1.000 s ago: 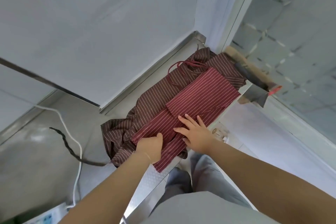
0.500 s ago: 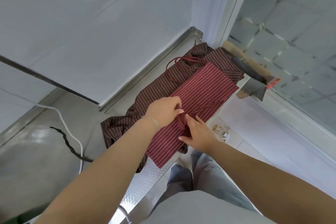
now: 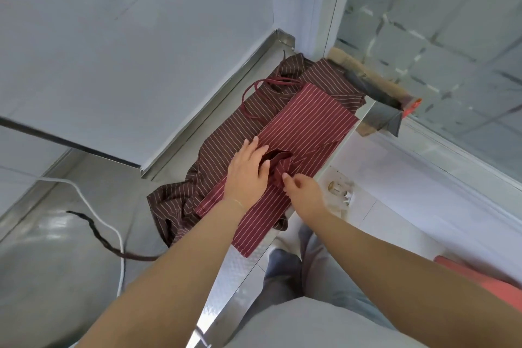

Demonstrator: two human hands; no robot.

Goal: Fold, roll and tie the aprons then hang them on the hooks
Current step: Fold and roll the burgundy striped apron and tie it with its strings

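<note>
Pressing flat, left hand [image 3: 248, 169] pins red apron [image 3: 305, 133]; right hand [image 3: 303, 192] pinches its fold.

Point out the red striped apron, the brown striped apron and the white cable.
red striped apron [image 3: 308, 124]: head view, flat far panel.
brown striped apron [image 3: 223, 144]: head view, left part.
white cable [image 3: 84, 200]: head view, curved stretch.

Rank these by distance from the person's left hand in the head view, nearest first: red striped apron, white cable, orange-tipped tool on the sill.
1. Red striped apron: under the left hand.
2. White cable: on the counter, left.
3. Orange-tipped tool: far right, by the window.
</note>
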